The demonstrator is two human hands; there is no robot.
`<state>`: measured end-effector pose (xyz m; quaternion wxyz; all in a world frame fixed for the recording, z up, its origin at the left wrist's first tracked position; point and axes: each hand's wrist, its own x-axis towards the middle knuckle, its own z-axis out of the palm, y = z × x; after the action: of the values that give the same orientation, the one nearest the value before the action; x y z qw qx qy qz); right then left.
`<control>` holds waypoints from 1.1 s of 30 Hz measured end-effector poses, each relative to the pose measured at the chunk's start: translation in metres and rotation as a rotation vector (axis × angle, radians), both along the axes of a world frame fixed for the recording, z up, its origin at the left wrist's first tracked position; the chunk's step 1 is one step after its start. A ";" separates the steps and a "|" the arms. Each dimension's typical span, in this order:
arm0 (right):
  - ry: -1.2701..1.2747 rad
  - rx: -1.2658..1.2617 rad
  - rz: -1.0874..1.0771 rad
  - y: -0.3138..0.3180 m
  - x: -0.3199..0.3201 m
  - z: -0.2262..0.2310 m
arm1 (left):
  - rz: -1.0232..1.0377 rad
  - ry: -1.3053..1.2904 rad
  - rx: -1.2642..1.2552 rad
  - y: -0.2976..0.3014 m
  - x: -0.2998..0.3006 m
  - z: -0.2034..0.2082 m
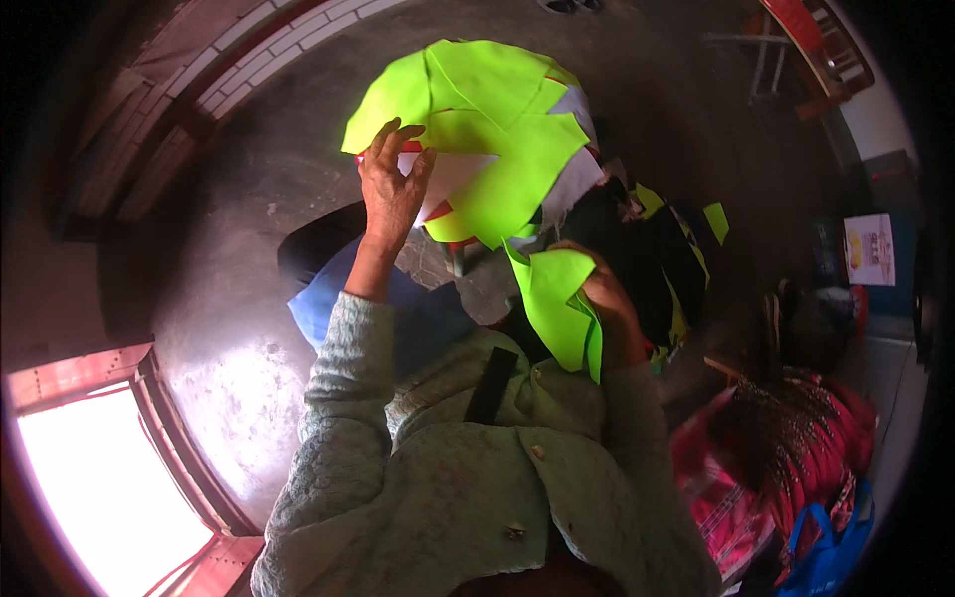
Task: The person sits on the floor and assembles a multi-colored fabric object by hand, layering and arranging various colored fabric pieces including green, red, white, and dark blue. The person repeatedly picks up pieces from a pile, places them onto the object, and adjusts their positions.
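My left hand [393,189] is raised over the near left edge of a pile of bright yellow-green cloth pieces [507,149]. Its thumb and fingers are curved but apart, with nothing visible between them. Beside that hand lies a white piece [461,174] with a bit of red under it. My right hand [605,289] grips a folded yellow-green cloth piece [553,298] that hangs above my lap, to the right. Part of the right hand's fingers is hidden behind this cloth. The pile rests on a low support that is mostly covered.
Dark cloth with yellow-green scraps [676,269] lies to my right. Farther right are a pink-red patterned cloth [786,448] and a blue bag [831,547]. A red-topped piece of furniture [811,45] stands at the far right. A bright doorway [114,488] is at the near left.
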<state>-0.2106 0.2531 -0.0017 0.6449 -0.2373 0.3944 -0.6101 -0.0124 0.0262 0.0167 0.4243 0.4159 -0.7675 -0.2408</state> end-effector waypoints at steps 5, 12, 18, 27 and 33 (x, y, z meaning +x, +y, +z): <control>-0.051 -0.126 0.119 -0.004 -0.006 0.006 | -0.387 0.246 0.441 0.055 -0.017 0.036; 0.156 0.009 -0.014 0.002 0.007 0.040 | -0.718 0.118 0.753 0.093 -0.022 0.032; 0.359 -0.015 -0.081 0.001 0.015 0.055 | -0.782 0.153 0.645 0.100 -0.027 0.008; 0.024 -0.002 -0.141 0.004 0.001 0.013 | -0.706 0.282 0.856 0.102 -0.022 -0.011; -1.111 0.189 0.245 -0.003 -0.020 -0.022 | -0.599 0.337 0.798 0.104 -0.020 -0.023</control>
<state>-0.2307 0.2505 -0.0235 0.8397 0.1334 0.0191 -0.5260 -0.0319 0.1301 -0.0065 0.2633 0.2631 -0.6224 -0.6885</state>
